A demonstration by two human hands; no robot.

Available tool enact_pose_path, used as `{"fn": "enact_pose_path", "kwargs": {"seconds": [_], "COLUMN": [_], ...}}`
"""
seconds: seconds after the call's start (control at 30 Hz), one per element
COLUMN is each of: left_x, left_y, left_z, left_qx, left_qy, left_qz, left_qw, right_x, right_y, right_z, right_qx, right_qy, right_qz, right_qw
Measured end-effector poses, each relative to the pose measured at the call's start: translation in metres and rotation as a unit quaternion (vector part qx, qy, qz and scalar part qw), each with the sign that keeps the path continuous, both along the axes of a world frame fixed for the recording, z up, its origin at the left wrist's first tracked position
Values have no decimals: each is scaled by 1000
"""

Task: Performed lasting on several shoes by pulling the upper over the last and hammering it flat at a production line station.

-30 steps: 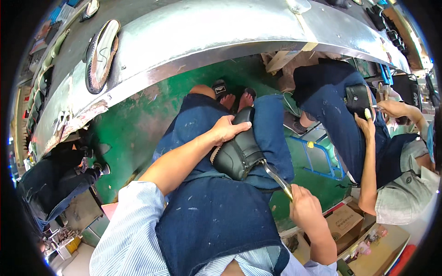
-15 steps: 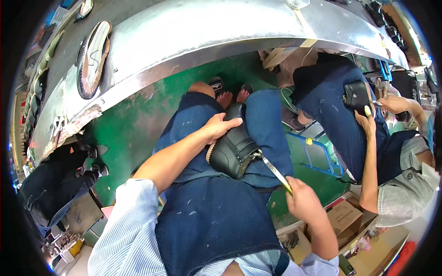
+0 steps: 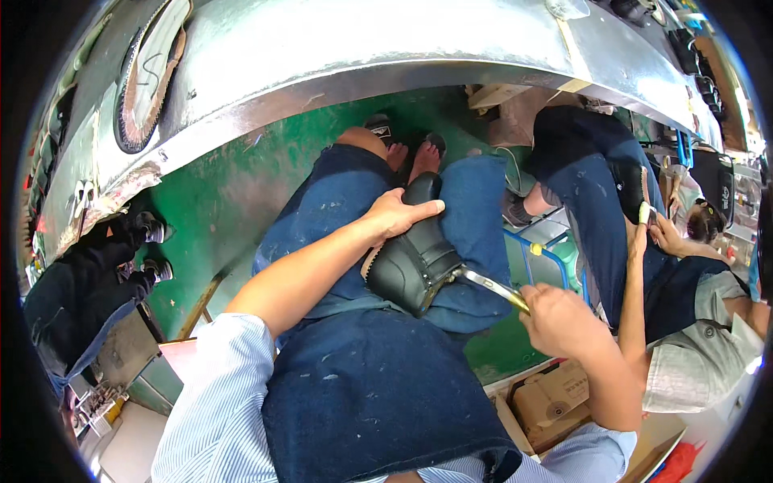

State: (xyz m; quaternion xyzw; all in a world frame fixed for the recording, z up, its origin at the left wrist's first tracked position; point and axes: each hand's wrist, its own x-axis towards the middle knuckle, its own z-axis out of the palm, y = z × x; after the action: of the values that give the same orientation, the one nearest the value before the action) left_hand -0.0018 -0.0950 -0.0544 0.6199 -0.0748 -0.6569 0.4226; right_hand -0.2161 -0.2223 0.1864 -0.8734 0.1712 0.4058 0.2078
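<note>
A black leather shoe [image 3: 407,270] with a strap across it lies in my lap between my knees. My left hand [image 3: 398,216] is closed round its upper part, the thumb stretched across the top. In my right hand [image 3: 564,322] is a slim metal hand tool [image 3: 489,285] with a yellowish handle, gripped in a closed fist. The tool's tip touches the rough, light-edged rim of the shoe on its right side. What the tip does there is too small to make out. A dark blue apron [image 3: 378,386] covers my front and thighs.
A metal-topped bench [image 3: 322,40] curves across the far side, with a sole-shaped piece [image 3: 153,76] on its left. At right, a co-worker [image 3: 700,354] holds another black shoe [image 3: 626,189]. A blue metal frame [image 3: 547,251] and cardboard box [image 3: 551,402] stand nearby.
My right hand and the tool have moved right and slightly up, the tool lying flatter. The shoe stays in my left hand. The co-worker's hands have come closer together.
</note>
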Motion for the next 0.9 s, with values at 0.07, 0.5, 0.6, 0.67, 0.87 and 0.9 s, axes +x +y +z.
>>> {"fn": "enact_pose_path", "kwargs": {"seconds": [0.07,0.5,0.6,0.67,0.87,0.9], "left_x": [0,21,23,27,10,9], "left_y": [-5,8,18,22,22,23], "left_z": [2,-6,-2,-5,-7,-1], "left_qx": [79,9,-25,-57,-43,-34], "left_qy": [-75,46,122,165,190,196], "left_qz": [-20,89,113,127,203,204], "left_qw": [994,995,986,977,960,959], "right_x": [-18,-98,-107,-95,-11,-7], "right_y": [15,93,107,107,88,94], "right_z": [-4,-18,-34,-41,-116,-126], "right_qx": [6,286,273,227,-169,-168], "right_qy": [17,-123,-267,-333,-381,-428], "right_qz": [-48,-570,-610,-592,-199,-205], "right_qw": [999,761,694,698,887,864]}}
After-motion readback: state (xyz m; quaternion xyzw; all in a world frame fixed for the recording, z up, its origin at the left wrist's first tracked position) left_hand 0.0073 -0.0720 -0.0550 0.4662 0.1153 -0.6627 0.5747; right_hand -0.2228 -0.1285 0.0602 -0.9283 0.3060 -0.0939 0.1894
